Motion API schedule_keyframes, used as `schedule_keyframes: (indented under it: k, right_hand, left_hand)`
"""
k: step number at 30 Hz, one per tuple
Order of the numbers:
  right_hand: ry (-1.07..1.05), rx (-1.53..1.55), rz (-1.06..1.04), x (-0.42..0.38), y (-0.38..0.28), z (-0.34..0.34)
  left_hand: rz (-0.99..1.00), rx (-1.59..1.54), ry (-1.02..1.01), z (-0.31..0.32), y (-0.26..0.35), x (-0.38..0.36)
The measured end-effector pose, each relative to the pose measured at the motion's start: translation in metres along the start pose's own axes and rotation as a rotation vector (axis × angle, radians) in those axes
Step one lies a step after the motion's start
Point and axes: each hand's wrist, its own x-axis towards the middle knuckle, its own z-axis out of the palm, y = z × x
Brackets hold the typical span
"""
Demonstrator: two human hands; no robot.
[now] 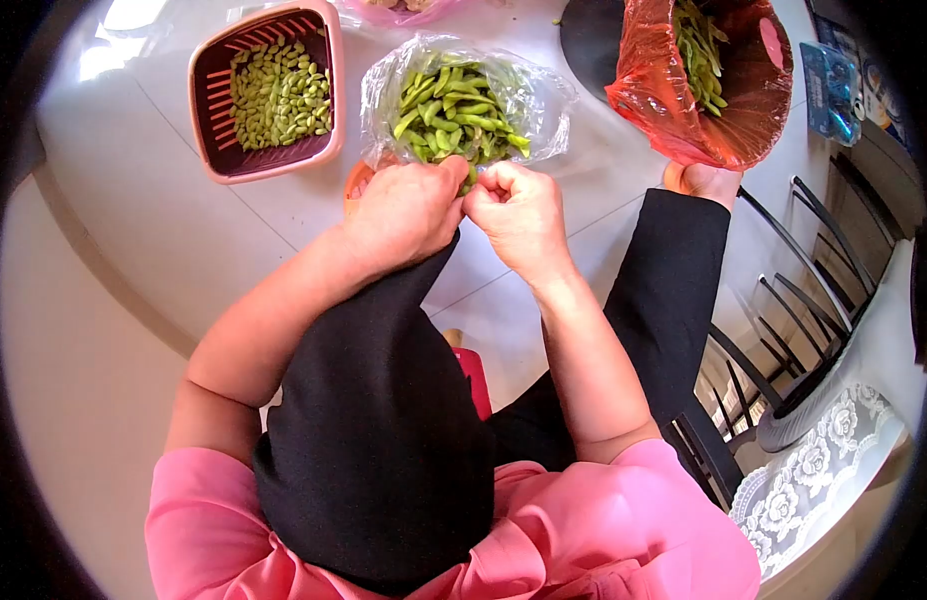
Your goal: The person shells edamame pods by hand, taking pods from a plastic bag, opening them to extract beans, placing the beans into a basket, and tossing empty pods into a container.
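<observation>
Knee [373, 430], left hand [405, 207], right hand [523, 217], pod [469, 180] between (bag edge [549, 148] near), floor [168, 215] spreading left

From my end, the green pod [468, 182] just below the clear plastic bag [548, 108] is mostly blocked by the left hand [408, 208] and right hand [523, 218]. At that bag's lower left, an orange object [356, 183] is too covered for me to identify. My top edge crops a pink plastic bag [435, 12] above the clear one and a red plastic bag [648, 95] to its right.
</observation>
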Motion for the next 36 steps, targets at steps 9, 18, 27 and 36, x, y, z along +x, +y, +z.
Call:
schedule_keyframes:
  k: [9, 18, 27, 36]
  right_hand:
    - [-0.014, 0.315, 0.066, 0.001, 0.010, -0.005]
    - [-0.370, 0.529, 0.188, 0.007, 0.021, -0.019]
    - [-0.286, 0.728, 0.347, 0.003, 0.007, -0.001]
    - [-0.193, 0.534, 0.126, -0.002, 0.005, 0.012]
  left_hand:
    - [-0.070, -0.528, -0.124, -0.012, 0.000, -0.005]
    - [0.041, -0.478, -0.143, -0.002, -0.005, -0.015]
    - [0.011, -0.556, 0.056, 0.015, -0.015, -0.011]
    - [-0.066, -0.556, 0.191, 0.011, -0.006, -0.006]
